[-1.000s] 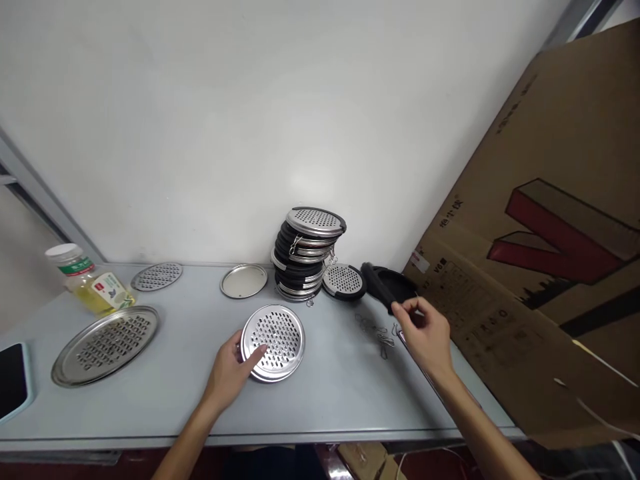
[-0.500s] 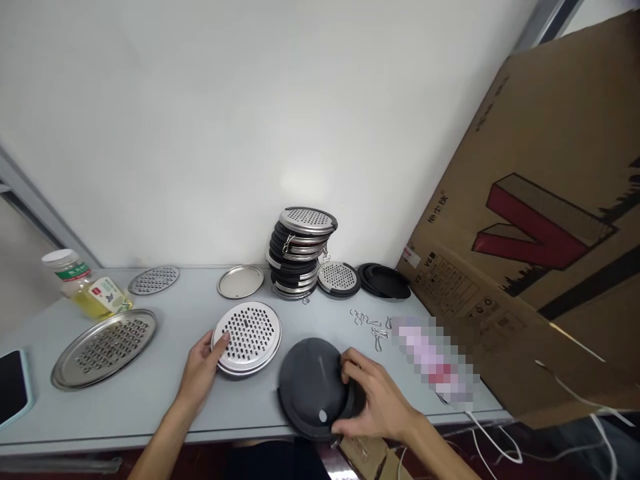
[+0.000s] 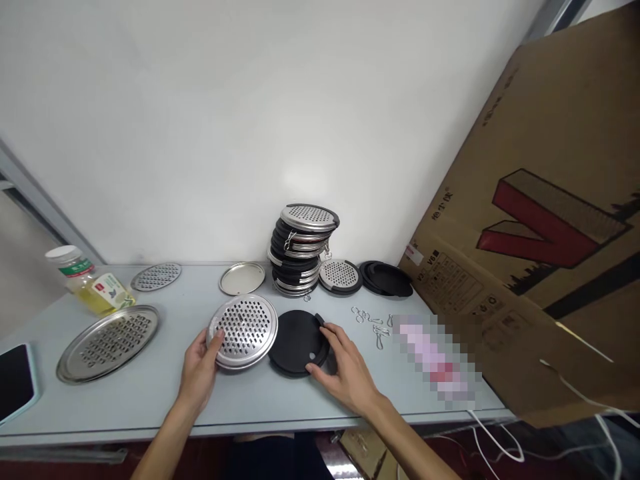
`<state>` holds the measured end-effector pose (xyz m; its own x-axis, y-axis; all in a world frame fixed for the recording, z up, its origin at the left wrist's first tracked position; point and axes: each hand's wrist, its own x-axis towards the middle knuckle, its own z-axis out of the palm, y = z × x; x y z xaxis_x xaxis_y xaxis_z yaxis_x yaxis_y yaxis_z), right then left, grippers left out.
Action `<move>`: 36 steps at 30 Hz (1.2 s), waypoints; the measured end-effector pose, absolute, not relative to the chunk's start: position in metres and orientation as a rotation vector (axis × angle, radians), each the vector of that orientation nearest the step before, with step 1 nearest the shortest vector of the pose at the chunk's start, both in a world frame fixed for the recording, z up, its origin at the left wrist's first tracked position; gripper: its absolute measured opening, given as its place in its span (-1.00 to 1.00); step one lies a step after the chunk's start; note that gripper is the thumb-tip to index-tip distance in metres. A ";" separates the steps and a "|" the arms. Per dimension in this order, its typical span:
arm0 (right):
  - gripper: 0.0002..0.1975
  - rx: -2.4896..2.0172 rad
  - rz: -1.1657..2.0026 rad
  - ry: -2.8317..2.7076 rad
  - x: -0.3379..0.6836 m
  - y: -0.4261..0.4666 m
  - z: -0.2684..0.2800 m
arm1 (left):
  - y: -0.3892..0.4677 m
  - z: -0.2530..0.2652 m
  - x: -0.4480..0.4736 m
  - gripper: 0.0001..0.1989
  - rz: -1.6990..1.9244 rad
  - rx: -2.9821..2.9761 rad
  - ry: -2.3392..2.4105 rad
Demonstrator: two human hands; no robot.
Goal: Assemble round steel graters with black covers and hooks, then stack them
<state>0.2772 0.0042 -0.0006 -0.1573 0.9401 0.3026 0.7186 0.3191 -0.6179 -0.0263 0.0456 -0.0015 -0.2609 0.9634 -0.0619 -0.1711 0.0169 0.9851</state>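
Observation:
My left hand grips the left edge of a round metal grater plate, thumb on top; at least one more metal disc shows beneath it. Close to its right edge, my right hand pinches a round black plastic base with a raised rim and a small hole. The base lies low over the table near the grater. Behind both hands rises a leaning stack of assembled round graters with metal clips hanging from it.
Loose rings and clips lie right of centre. At the back are a plain metal disc, an assembled grater and black bases. Grater plates, a jar of yellow liquid and a phone sit left; a cardboard box stands right.
My right hand has moved the black base away from the table's front edge and laid it flatter, next to the grater plate. The left hand keeps its hold, shifted only slightly.

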 end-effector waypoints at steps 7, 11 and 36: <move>-0.68 -1.285 0.616 -2.015 0.279 0.022 0.004 | 0.045 0.002 -0.024 -0.35 1.307 1.046 1.361; -0.82 -1.275 0.645 -1.939 0.279 0.022 0.002 | 0.048 0.003 -0.021 -0.37 1.233 1.182 1.449; 0.05 -1.236 0.667 -2.020 0.282 0.022 -0.009 | 0.069 0.012 0.019 -0.45 0.751 1.971 1.760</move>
<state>0.2821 0.0218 -0.0093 -0.3284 0.9035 0.2753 0.5619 0.4211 -0.7120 0.0191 0.0691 0.0117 0.0668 0.9892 0.1308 0.7790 -0.1336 0.6126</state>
